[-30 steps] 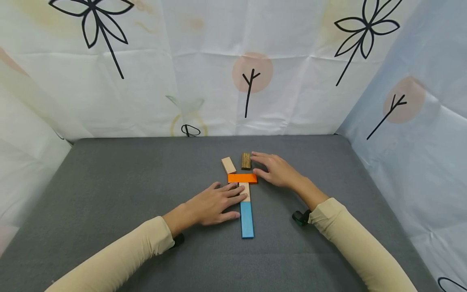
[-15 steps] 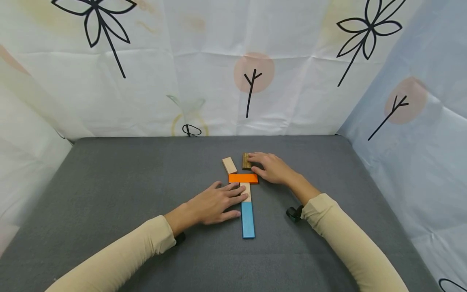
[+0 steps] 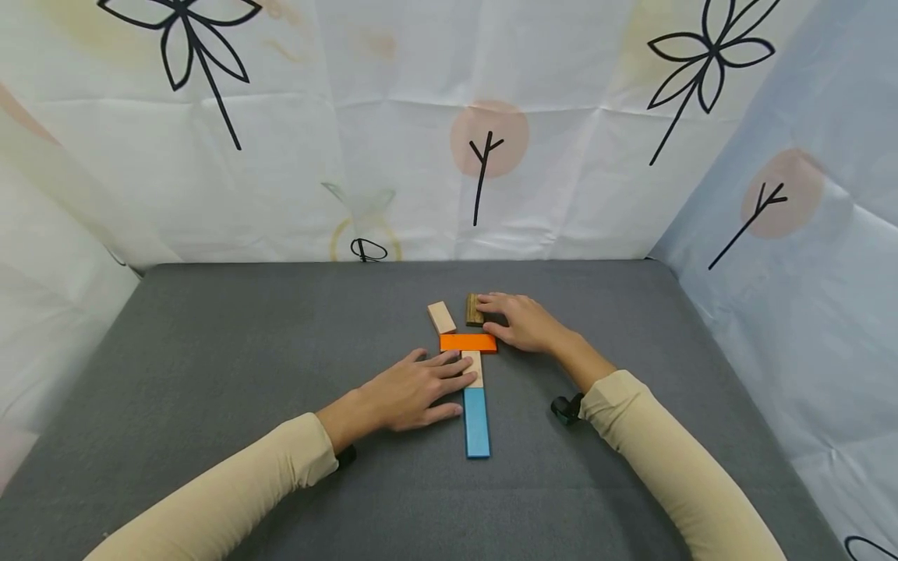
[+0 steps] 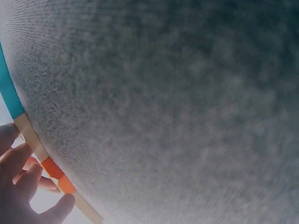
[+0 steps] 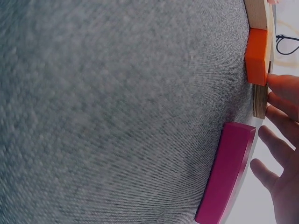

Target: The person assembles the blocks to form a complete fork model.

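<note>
My left hand [image 3: 414, 393] lies with spread fingers on a pale wooden block [image 3: 478, 356]. That block joins a long blue block [image 3: 477, 425] at its near end and an orange block [image 3: 468, 343] laid crosswise at its far end. My right hand [image 3: 526, 323] has its fingertips at the right side of a dark brown grained block [image 3: 472, 312], its thumb close to the orange block's right end. A second pale block [image 3: 442, 318] slants behind the orange one. The right wrist view shows a magenta block [image 5: 226, 172] beside my right fingers; the hand hides it in the head view.
The blocks lie on a grey cloth-covered table [image 3: 281, 335]. White patterned fabric [image 3: 414, 156] hangs behind the table and along its sides. A small black device [image 3: 565, 408] sits at the right wrist.
My right hand has shifted slightly left, its fingertips coming over the edge of the dark brown block, and then stays still. The left hand and the blocks keep their places.
</note>
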`<control>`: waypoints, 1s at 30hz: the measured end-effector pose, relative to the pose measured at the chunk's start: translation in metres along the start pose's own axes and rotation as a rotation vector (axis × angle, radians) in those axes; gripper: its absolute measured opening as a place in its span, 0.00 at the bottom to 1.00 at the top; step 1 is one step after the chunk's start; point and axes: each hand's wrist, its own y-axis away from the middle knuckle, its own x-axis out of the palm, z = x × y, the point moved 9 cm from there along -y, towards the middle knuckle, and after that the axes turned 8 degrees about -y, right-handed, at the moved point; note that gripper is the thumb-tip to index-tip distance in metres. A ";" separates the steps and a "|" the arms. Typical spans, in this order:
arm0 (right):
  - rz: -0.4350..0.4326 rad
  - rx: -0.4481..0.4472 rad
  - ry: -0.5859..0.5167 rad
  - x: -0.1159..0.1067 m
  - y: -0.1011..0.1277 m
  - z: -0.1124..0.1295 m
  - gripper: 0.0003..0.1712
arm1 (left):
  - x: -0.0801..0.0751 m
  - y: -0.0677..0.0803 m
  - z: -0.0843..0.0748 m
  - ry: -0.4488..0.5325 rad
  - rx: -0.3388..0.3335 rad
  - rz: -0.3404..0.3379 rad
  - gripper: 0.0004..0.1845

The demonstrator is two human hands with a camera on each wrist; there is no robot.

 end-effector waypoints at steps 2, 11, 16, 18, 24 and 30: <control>0.007 -0.004 -0.003 0.000 0.000 0.000 0.25 | 0.000 0.000 0.000 -0.003 -0.002 0.003 0.30; 0.033 -0.002 -0.002 0.003 0.001 -0.002 0.29 | 0.000 -0.001 0.000 -0.011 0.001 0.020 0.31; 0.044 -0.009 -0.013 0.005 0.003 0.001 0.30 | 0.000 -0.001 0.001 -0.002 -0.005 0.027 0.31; 0.044 -0.018 -0.015 0.005 0.003 0.003 0.29 | 0.000 -0.001 0.001 -0.005 -0.004 0.024 0.31; 0.041 -0.055 -0.013 0.007 0.005 0.008 0.28 | -0.001 -0.001 0.001 -0.017 0.000 0.010 0.30; 0.037 -0.069 -0.021 0.008 0.007 0.011 0.28 | 0.000 -0.001 0.001 -0.024 0.003 0.004 0.30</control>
